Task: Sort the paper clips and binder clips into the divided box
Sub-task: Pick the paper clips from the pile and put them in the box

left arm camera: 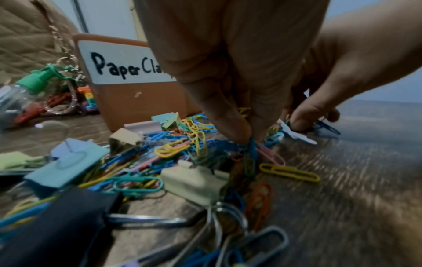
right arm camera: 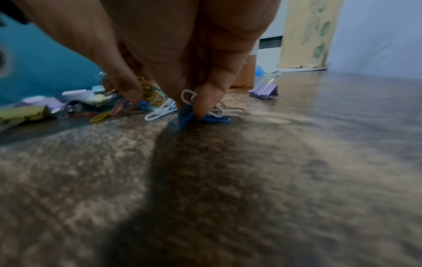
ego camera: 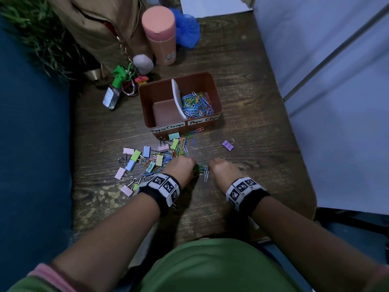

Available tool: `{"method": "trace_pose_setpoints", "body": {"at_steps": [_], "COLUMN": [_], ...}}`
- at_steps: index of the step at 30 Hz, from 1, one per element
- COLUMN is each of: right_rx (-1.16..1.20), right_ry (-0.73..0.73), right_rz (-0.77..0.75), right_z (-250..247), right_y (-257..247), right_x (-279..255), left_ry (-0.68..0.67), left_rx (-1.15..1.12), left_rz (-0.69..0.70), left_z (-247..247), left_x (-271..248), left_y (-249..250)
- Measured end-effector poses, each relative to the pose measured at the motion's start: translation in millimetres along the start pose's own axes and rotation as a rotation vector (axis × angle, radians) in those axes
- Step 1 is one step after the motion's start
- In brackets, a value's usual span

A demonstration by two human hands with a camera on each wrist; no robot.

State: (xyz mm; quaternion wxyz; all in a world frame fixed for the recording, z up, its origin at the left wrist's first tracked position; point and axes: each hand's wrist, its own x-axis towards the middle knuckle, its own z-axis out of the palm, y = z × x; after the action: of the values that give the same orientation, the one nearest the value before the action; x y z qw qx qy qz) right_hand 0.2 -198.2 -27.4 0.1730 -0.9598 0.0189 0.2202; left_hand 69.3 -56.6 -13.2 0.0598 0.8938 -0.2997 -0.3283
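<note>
Clips [ego camera: 168, 157] at twelve o'clock from the left hand [ego camera: 181, 166]: light, slippery wire, likely tangling. Both hands, left and right hand [ego camera: 223, 168], pinch clips; grip several together.

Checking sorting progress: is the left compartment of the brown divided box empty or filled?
Empty: the left compartment of the brown divided box shows only bare floor, while binder clips lie on the table.

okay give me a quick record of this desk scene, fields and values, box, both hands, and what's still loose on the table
box: brown divided box on wooden table
left compartment: labelled Paper Clamps, bare
right compartment: holds coloured paper clips
left hand: pinching paper clips from the mixed pile
right hand: pinching blue and white paper clips at the table surface
loose: pastel binder clips left of the pile; one purple binder clip apart on the right
</note>
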Motion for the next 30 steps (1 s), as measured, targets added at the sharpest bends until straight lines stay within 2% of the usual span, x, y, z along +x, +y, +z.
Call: {"method": "trace_pose_setpoints", "body": {"at_steps": [4,7,12,17,23,27,30], "right_rx": [0.164,0.404,0.733,0.838,0.991,0.998,0.888], "right_ry": [-0.018,0.077,0.107,0.19,0.364,0.477,0.499], "right_rz": [0.106,0.225,0.328,0.284,0.217,0.16,0.131], "right_z": [-9,-16,-21,-45,-98,-136,-151], "right_y": [8,13,13,8,0,-7,-15], "right_x": [-2,-5,-6,-5,14,45,72], "left_ry": [0.039,0.178,0.434,0.547,0.54,0.645,0.675], "left_rx": [-0.12,-0.257,-0.497,-0.59,-0.665,-0.668,-0.617], "left_rz": [-0.041,-0.045,-0.038,-0.078,-0.156,-0.183,-0.159], "left_z": [-10,-33,-95,-138,-139,-125,-104], "left_x": [-10,-16,-4,36,60,36,0], "left_y": [-8,-8,1,5,-12,-27,-25]}}
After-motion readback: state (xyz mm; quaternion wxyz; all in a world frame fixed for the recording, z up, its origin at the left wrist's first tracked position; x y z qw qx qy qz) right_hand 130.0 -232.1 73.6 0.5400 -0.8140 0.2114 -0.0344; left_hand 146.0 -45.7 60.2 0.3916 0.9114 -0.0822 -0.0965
